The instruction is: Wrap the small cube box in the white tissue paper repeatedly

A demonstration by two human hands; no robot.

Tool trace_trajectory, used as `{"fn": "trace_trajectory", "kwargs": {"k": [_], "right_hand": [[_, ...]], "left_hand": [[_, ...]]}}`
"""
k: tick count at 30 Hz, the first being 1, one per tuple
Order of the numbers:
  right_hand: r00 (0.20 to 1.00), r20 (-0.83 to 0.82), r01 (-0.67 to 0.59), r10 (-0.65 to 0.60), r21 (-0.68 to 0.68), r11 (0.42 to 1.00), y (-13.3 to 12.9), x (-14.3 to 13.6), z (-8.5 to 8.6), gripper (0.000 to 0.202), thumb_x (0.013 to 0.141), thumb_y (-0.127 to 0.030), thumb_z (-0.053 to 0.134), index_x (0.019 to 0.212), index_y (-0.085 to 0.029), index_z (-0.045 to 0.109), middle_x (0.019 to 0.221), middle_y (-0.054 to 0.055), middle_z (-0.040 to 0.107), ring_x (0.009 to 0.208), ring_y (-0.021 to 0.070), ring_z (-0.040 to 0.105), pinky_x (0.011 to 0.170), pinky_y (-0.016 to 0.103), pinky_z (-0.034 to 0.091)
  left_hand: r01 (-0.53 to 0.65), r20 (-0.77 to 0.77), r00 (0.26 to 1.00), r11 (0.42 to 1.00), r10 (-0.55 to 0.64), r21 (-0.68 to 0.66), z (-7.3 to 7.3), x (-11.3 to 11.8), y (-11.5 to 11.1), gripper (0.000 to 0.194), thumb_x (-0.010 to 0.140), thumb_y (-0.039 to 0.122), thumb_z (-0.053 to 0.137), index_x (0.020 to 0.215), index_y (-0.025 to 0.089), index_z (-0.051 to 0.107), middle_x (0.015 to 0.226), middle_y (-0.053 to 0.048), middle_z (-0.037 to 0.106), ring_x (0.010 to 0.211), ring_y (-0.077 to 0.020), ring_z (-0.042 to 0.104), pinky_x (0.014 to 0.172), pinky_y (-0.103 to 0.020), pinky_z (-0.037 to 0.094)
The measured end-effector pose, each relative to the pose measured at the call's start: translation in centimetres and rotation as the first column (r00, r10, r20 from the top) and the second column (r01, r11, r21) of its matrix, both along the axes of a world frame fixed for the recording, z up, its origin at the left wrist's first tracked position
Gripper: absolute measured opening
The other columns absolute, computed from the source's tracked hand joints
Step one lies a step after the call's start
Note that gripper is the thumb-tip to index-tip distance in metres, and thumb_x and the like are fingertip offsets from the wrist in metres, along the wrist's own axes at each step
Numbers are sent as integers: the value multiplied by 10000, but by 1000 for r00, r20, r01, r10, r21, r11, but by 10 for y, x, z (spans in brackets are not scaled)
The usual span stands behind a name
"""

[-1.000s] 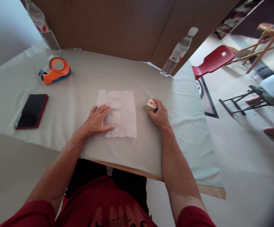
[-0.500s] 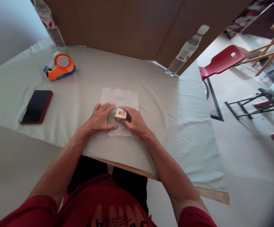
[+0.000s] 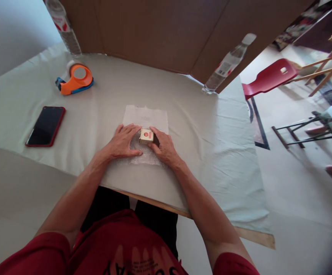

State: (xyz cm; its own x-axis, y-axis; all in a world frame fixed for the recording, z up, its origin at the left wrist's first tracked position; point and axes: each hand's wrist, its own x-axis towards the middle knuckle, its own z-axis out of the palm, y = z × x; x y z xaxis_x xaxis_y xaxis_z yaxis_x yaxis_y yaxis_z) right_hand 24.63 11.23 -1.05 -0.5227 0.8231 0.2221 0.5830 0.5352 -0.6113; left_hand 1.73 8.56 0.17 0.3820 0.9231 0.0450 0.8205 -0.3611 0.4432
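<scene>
R hand [image 3: 164, 149] grips small box [image 3: 146, 136] | L hand [image 3: 122, 143] flat on bubble wrap [image 3: 145, 116]

Worktop [image 3: 103, 95] covered with pale grey-green cloth, bare wooden edge showing at the near right corner. On it: white bubble-wrap sheet [image 3: 145, 116] at centre, red-cased phone [image 3: 46, 126] face up at left, orange tape dispenser [image 3: 75, 78] far left. Two clear plastic bottles, one [image 3: 64, 26] at the back left, another [image 3: 229, 63] back right, against a brown cardboard backdrop [image 3: 160, 34].
</scene>
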Motion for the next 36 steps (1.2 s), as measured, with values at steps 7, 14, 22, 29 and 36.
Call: {"fn": "trace_trajectory", "kwargs": {"k": [7, 14, 22, 29, 36], "right_hand": [[1000, 6, -10, 10, -9, 1000, 2, 1, 0, 666, 893, -286, 561, 1534, -206, 399, 1467, 132, 582, 1320, 314, 542, 1126, 519, 385], [999, -46, -19, 18, -22, 1000, 3, 1, -2, 705, 861, -276, 594, 1538, -234, 400, 1477, 120, 579, 1323, 312, 543, 1131, 534, 380], [927, -374, -106, 4, -253, 962, 13, 14, 0, 715, 810, -329, 621, 1490, -202, 443, 1440, 134, 601, 1328, 270, 566, 1152, 479, 405], [937, -349, -64, -11, -204, 977, 12, 9, -3, 658, 788, -394, 714, 1398, -208, 551, 1392, 131, 637, 1295, 274, 595, 1137, 463, 426], [961, -275, -77, 32, -153, 985, 11, 6, -2, 570, 817, -337, 674, 1372, -239, 590, 1401, 100, 648, 1298, 279, 596, 1152, 494, 399]], "left_hand": [[-8, 35, 999, 1000, 8, 17, -2, 0, 0, 970, 733, 578, 723, 1547, 203, 351, 1588, -168, 423, 1508, -383, 315, 1245, -589, 135], [-129, 179, 977, 990, 116, 61, 10, -7, -7, 757, 824, 506, 629, 1484, 187, 441, 1518, -163, 512, 1414, -339, 463, 1184, -521, 337], [13, -85, 996, 991, -2, 135, 31, -2, -69, 549, 765, 325, 687, 1305, 257, 618, 1384, -138, 600, 1418, -387, 441, 1204, -625, 260], [-15, -119, 992, 970, 46, 241, 21, 22, -68, 316, 790, 135, 583, 1069, 216, 707, 1385, -157, 586, 1397, -355, 477, 1193, -601, 313], [-118, 35, 993, 941, 113, 317, 21, 31, -57, 156, 913, 242, 561, 884, 207, 710, 1390, -135, 569, 1363, -322, 498, 1137, -542, 418]]}}
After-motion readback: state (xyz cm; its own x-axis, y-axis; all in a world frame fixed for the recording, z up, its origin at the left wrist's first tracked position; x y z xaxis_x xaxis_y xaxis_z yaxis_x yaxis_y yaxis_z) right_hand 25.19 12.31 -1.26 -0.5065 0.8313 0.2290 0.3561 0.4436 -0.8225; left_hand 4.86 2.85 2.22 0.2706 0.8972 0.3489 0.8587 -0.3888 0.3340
